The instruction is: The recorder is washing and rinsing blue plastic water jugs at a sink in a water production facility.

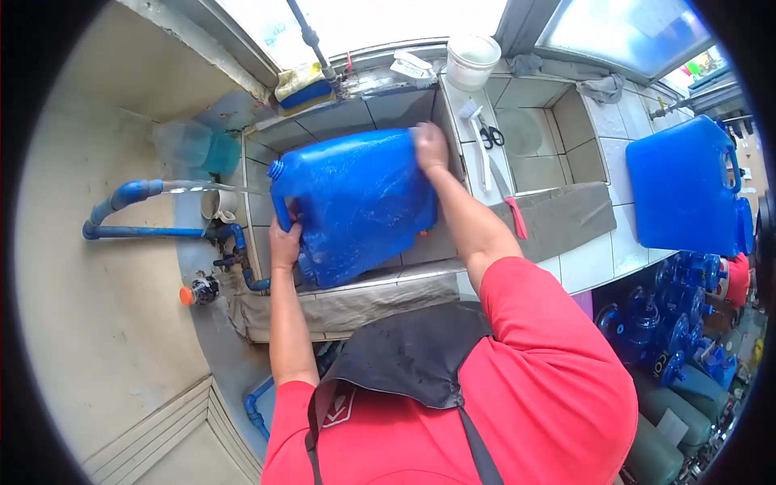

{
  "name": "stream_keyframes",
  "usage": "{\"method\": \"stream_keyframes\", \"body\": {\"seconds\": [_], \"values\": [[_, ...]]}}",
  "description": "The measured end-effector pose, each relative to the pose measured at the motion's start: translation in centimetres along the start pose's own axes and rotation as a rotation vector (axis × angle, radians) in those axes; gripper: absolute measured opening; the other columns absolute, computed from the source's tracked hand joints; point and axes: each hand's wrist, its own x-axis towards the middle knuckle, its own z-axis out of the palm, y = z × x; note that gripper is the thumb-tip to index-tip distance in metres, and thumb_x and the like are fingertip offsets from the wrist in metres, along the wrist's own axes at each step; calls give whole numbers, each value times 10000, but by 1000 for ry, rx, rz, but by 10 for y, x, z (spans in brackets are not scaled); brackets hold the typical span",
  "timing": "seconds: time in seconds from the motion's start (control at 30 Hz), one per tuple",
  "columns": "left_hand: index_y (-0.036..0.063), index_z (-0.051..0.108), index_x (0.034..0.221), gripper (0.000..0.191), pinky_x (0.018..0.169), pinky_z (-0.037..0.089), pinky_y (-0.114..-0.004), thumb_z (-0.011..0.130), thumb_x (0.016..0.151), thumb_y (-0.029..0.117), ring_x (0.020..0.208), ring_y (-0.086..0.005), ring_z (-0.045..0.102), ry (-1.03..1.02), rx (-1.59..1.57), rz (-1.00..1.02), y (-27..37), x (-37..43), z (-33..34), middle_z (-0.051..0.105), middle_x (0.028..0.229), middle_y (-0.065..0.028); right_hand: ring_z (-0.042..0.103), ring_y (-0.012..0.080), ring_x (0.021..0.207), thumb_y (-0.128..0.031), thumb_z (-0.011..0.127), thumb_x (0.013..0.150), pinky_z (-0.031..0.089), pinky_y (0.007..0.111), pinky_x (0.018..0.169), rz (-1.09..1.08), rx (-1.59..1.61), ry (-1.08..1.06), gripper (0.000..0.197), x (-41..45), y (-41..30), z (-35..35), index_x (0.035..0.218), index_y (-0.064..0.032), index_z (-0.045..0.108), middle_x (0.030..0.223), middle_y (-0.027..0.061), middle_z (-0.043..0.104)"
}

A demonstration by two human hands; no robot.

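Observation:
A large blue plastic jerrycan lies over the tiled basin, its threaded, uncapped neck toward the left. My left hand grips it by the handle near the neck. At the opposite end, my right hand is pressed to the jerrycan's base corner, slightly blurred; whether anything is under the palm is hidden. Wet streaks and what looks like suds cover the blue side. From the blue pipe spout a stream of water runs toward the neck end.
Right of the basin lie a white-handled brush, black scissors and a pink-handled knife. A white bucket stands behind them, beside a second tiled basin. Another blue jerrycan stands farther right. Sponges rest on the ledge.

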Motion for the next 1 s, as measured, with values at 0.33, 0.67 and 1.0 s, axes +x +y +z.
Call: {"method": "stream_keyframes", "body": {"seconds": [0.33, 0.67, 1.0], "values": [[-14, 615, 1036, 287, 832, 499, -332, 584, 756, 42, 885, -236, 651, -25, 167, -47, 68, 36, 19, 655, 911, -137, 587, 350, 1157, -522, 379, 976, 478, 470, 924, 1031, 560, 18, 634, -79, 147, 40, 1312, -11, 546, 1278, 181, 608], [76, 637, 1110, 407, 930, 497, -405, 725, 715, 124, 1010, -324, 626, -309, 858, 442, 107, 91, 12, 662, 1114, -135, 568, 337, 1142, -334, 576, 959, 433, 412, 1003, -617, 267, -153, 420, -67, -168, -1, 1250, -31, 578, 1203, 162, 616], [180, 635, 1148, 390, 958, 433, -474, 501, 953, 490, 1130, -362, 559, 184, 965, 36, 87, 80, -28, 603, 1190, -143, 613, 333, 1016, -536, 609, 867, 447, 468, 930, -1143, -511, -301, 494, -64, -202, 37, 948, -49, 633, 1080, 158, 659]]}}
